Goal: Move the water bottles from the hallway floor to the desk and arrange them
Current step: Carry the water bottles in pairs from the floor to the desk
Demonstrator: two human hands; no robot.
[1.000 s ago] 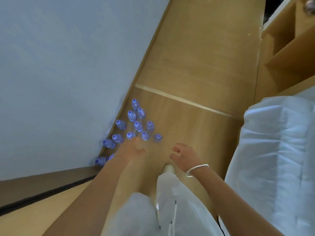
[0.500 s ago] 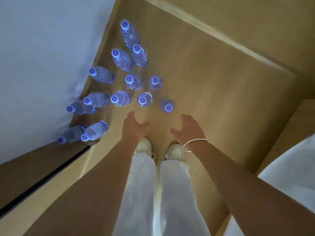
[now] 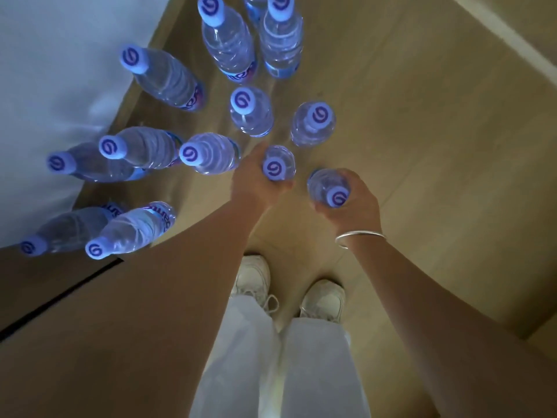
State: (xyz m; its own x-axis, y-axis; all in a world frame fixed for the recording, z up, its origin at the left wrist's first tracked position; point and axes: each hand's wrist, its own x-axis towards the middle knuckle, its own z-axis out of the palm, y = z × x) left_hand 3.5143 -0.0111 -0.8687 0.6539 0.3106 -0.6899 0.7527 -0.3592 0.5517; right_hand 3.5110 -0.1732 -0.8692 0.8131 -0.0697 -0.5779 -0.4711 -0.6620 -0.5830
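Several clear water bottles with pale blue caps stand upright on the wooden hallway floor [image 3: 407, 122], seen from above. My left hand [image 3: 253, 184] grips one bottle [image 3: 278, 164] round its upper body. My right hand [image 3: 355, 203] grips another bottle [image 3: 327, 187] just beside it. Close behind them stand a bottle [image 3: 313, 123] and a second one [image 3: 251, 111]. Another bottle [image 3: 211, 153] stands just left of my left hand. The desk is out of sight.
A white wall [image 3: 54, 86] runs along the left, with more bottles [image 3: 135, 149] lined against its base. My white shoes [image 3: 254, 277] and pale trousers are directly below my hands. A wooden edge [image 3: 518, 31] crosses the top right.
The view has dropped much closer to the floor. Both hands, open above the floor before, have reached forward and each closed round a front bottle.
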